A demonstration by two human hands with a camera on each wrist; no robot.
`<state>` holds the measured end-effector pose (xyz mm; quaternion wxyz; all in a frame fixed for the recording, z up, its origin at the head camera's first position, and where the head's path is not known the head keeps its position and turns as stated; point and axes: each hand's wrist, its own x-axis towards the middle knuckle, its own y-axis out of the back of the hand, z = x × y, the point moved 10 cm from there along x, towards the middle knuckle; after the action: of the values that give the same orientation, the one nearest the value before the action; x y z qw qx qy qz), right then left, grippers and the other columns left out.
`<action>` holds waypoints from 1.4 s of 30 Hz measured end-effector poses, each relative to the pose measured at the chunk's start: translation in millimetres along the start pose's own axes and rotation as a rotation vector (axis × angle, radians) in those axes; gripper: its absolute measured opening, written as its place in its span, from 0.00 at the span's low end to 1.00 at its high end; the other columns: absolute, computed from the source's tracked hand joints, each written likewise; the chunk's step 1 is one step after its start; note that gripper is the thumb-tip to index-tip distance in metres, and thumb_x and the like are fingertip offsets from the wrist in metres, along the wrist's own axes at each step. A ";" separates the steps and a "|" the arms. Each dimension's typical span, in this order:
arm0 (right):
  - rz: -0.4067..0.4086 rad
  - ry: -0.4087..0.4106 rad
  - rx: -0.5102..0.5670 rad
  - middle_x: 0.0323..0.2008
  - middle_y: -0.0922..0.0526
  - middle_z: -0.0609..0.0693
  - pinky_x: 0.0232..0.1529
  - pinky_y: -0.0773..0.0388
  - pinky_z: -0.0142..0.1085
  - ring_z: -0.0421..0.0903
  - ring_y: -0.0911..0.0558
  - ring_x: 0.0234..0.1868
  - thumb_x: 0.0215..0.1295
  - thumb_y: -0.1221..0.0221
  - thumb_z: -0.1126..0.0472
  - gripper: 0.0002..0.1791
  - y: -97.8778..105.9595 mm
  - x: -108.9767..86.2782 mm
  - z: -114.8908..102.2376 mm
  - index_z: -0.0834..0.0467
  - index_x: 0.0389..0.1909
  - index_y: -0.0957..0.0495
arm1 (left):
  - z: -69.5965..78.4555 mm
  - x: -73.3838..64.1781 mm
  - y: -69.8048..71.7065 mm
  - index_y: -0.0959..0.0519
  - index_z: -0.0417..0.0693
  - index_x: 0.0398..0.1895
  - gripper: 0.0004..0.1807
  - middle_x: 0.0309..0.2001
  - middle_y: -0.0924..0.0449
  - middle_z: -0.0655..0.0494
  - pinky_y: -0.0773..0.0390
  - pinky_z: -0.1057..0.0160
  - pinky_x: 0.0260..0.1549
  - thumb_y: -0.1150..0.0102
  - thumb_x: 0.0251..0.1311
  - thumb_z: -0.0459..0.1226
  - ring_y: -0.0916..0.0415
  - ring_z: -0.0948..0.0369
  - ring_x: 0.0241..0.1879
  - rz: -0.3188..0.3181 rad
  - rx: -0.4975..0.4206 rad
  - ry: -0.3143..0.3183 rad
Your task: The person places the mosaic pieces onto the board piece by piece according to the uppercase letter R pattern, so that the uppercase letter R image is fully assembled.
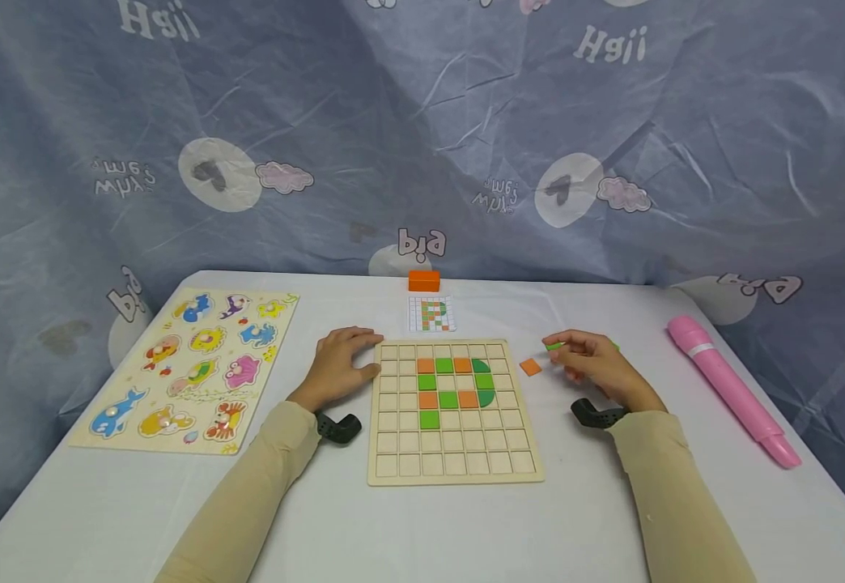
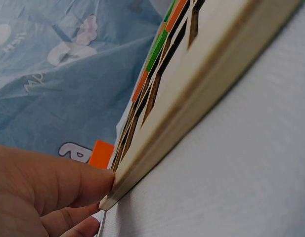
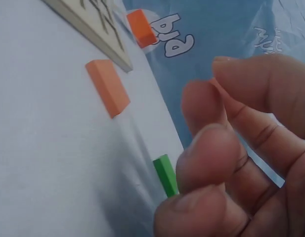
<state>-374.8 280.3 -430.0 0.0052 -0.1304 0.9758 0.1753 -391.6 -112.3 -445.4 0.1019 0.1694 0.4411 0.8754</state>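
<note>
Grid board, head view: pale wooden grid board [image 1: 461, 464] lies mid-table, orange and green tiles [image 1: 447, 400] filling squares in its upper rows.
Hands, head view: left hand [image 1: 335, 368], fingers relaxed, touches the far-left corner; right hand [image 1: 597, 364] curls beside a green tile [image 1: 554, 346].
Room, head view: white table [image 1: 320, 518] stretches along the board's near edge; printed blue-grey cloth [image 1: 422, 162] hangs behind.
Corner, left wrist view: thumb meets the board's rounded edge.
Loose tiles, right wrist view: orange tile [image 3: 108, 89] lies apart from the board; green piece [image 3: 165, 175] shows behind the fingers; whether they pinch anything cannot be told.
</note>
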 end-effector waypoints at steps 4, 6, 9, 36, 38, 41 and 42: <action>-0.012 -0.003 -0.040 0.33 0.16 0.48 0.28 0.24 0.31 0.40 0.26 0.24 0.78 0.38 0.65 0.24 -1.9 1.9 5.8 0.74 0.67 0.26 | 0.2 -0.1 0.0 0.18 0.45 0.70 0.28 0.73 0.23 0.43 0.44 0.33 0.75 0.32 0.66 0.40 0.36 0.41 0.77 -0.002 0.001 -0.001; -0.013 -0.002 -0.061 0.32 0.17 0.48 0.28 0.23 0.32 0.40 0.26 0.24 0.78 0.38 0.64 0.24 -2.5 2.7 8.0 0.73 0.68 0.25 | 0.4 -0.1 -0.1 0.18 0.45 0.70 0.28 0.73 0.23 0.43 0.44 0.33 0.75 0.32 0.66 0.40 0.36 0.41 0.77 -0.002 0.000 -0.003; -0.010 -0.001 -0.082 0.31 0.18 0.49 0.28 0.23 0.32 0.40 0.26 0.24 0.78 0.37 0.64 0.24 -3.6 3.6 9.8 0.72 0.68 0.25 | 0.9 -0.1 0.1 0.18 0.44 0.70 0.28 0.73 0.23 0.43 0.44 0.33 0.75 0.32 0.66 0.40 0.36 0.41 0.77 0.000 -0.001 -0.008; -0.012 0.037 -0.314 0.33 0.21 0.51 0.24 0.27 0.32 0.39 0.28 0.23 0.69 0.30 0.67 0.17 -17.5 8.0 5.4 0.71 0.55 0.17 | -1.2 0.1 -2.1 0.19 0.45 0.70 0.28 0.73 0.24 0.43 0.45 0.33 0.75 0.32 0.66 0.40 0.36 0.41 0.77 -0.008 -0.001 0.002; -0.006 0.030 -0.316 0.33 0.21 0.51 0.24 0.26 0.32 0.39 0.27 0.24 0.69 0.30 0.66 0.18 -16.8 8.5 6.3 0.71 0.55 0.18 | -1.6 0.4 -2.1 0.18 0.45 0.70 0.29 0.73 0.24 0.43 0.45 0.33 0.75 0.32 0.66 0.40 0.36 0.41 0.77 -0.005 -0.001 0.000; 0.000 0.029 -0.298 0.36 0.19 0.52 0.25 0.25 0.32 0.39 0.26 0.26 0.69 0.31 0.67 0.17 -16.5 9.1 6.0 0.71 0.55 0.18 | -2.0 0.8 -1.9 0.18 0.45 0.70 0.29 0.73 0.23 0.43 0.44 0.34 0.75 0.32 0.66 0.40 0.36 0.41 0.77 -0.002 0.000 -0.001; 0.000 0.030 -0.292 0.38 0.18 0.53 0.25 0.24 0.32 0.39 0.25 0.26 0.69 0.31 0.67 0.17 -16.7 9.3 5.3 0.71 0.55 0.19 | -2.1 1.0 -1.8 0.18 0.45 0.70 0.29 0.73 0.23 0.43 0.45 0.34 0.75 0.32 0.66 0.40 0.36 0.41 0.77 -0.001 0.000 0.001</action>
<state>-379.7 264.6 -441.1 -0.0282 -0.1323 0.9398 0.3137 -393.3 -112.5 -447.8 0.1023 0.1687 0.4414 0.8754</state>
